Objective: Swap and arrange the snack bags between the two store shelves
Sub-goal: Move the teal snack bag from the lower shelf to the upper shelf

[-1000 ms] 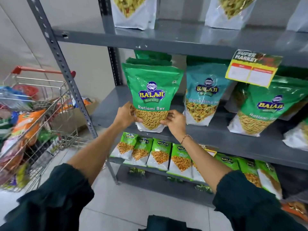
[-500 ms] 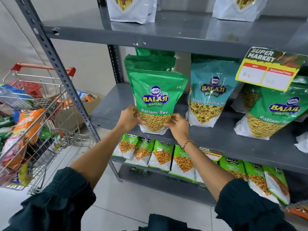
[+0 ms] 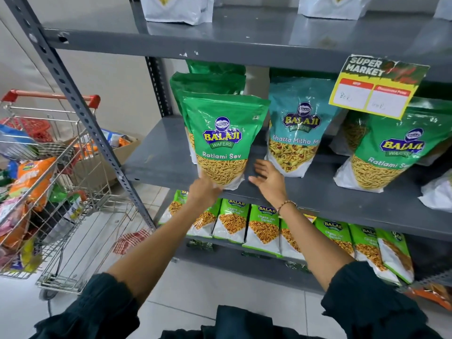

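Observation:
A green Ratlami Sev bag (image 3: 223,133) stands upright at the front of the grey middle shelf (image 3: 156,155), with more green bags (image 3: 208,83) stacked behind it. My left hand (image 3: 204,190) touches the bag's bottom left corner; whether it grips is unclear. My right hand (image 3: 266,178) is off the bag, fingers spread, just right of its base. A teal Khatta Mitha bag (image 3: 297,126) stands to the right, and another Ratlami Sev bag (image 3: 384,152) leans further right.
A shopping cart (image 3: 49,182) full of mixed snack packets stands at the left beside the rack's upright post (image 3: 73,94). Small Chana Jor Garam packs (image 3: 264,223) line the lower shelf. A yellow price card (image 3: 376,86) hangs from the upper shelf, which carries white bags (image 3: 176,8).
The green bag has been set down on the middle shelf. My right hand has come off it and opened; my left hand has slid down to the bag's bottom corner.

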Motion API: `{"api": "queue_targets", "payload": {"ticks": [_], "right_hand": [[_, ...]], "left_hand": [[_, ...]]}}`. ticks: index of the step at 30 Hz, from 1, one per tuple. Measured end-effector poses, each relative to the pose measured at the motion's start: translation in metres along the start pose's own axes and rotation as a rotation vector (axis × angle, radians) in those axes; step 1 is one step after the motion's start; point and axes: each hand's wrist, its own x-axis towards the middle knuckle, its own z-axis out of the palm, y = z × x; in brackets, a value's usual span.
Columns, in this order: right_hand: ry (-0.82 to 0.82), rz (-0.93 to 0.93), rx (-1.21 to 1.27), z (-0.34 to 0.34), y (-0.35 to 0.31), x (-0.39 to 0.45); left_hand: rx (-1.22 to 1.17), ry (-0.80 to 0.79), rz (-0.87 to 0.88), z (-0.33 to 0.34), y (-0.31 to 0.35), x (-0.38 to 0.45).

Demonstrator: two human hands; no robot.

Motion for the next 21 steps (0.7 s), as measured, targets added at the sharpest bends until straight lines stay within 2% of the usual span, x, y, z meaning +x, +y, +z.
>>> {"api": "queue_targets", "payload": {"ticks": [4, 5, 7, 9, 11, 14, 19, 21], "right_hand": [[0.417, -0.042, -0.088, -0.046, 0.019, -0.007], [0.508, -0.043, -0.096, -0.060, 0.024, -0.006], [0.597, 0.004, -0.118, -0.085, 0.033, 0.000], [0.549, 0.089, -0.138, -0.105, 0.041, 0.012], [0.416, 0.152, -0.135, -0.120, 0.047, 0.026], [0.246, 0.185, -0.168, -0.132, 0.055, 0.044], [0.162, 0.143, -0.006, -0.138, 0.059, 0.061], [0.167, 0.123, -0.017, -0.138, 0.059, 0.063]], "left_hand": [[-0.105, -0.194, 0.388, 0.031, 0.055, -0.018], [-0.143, -0.205, 0.439, 0.038, 0.070, -0.016], [-0.204, -0.217, 0.432, 0.050, 0.097, -0.009], [-0.318, -0.237, 0.318, 0.059, 0.120, 0.003], [-0.440, -0.234, 0.183, 0.066, 0.137, 0.022], [-0.490, -0.206, 0.065, 0.073, 0.146, 0.048], [-0.526, -0.148, 0.115, 0.083, 0.139, 0.071], [-0.539, -0.101, 0.139, 0.085, 0.138, 0.075]]}}
